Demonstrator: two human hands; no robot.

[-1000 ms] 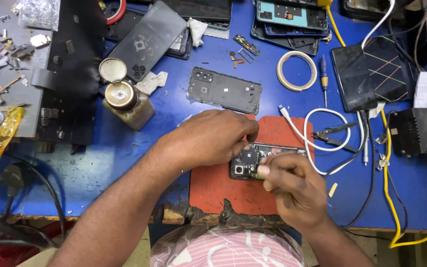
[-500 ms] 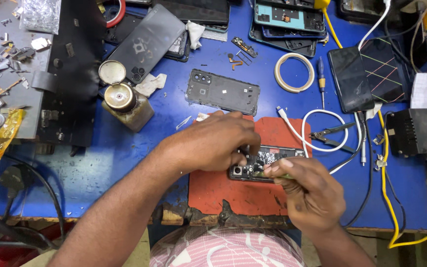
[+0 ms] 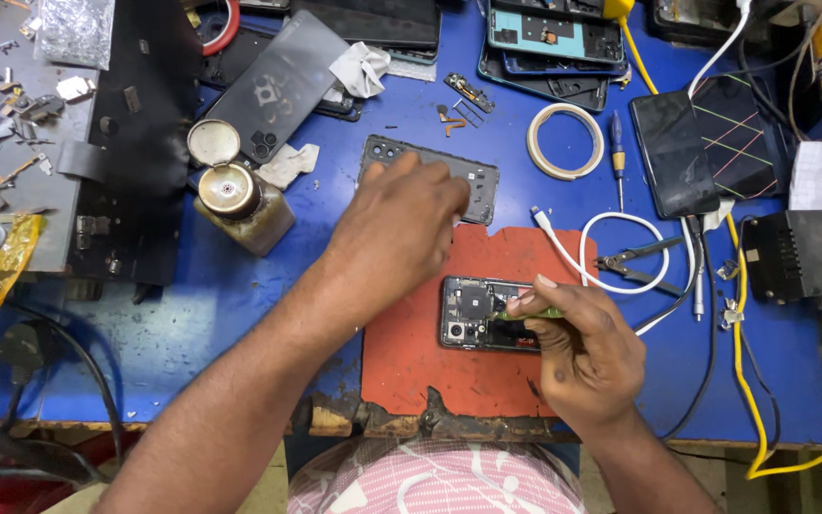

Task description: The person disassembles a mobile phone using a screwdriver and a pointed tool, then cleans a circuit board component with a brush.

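With the opened black phone (image 3: 480, 313) lying bare on the burnt orange-red mat (image 3: 430, 366), our right hand (image 3: 582, 347) pinches a slim green tool (image 3: 530, 313) against its innards, while our left hand (image 3: 397, 233), fingers loosely spread and empty, hovers over the dark grey back cover (image 3: 479, 181) farther off, not yet refitted.

Right hand (image 3: 587, 347) probably tweezers opened phone (image 3: 478, 312).
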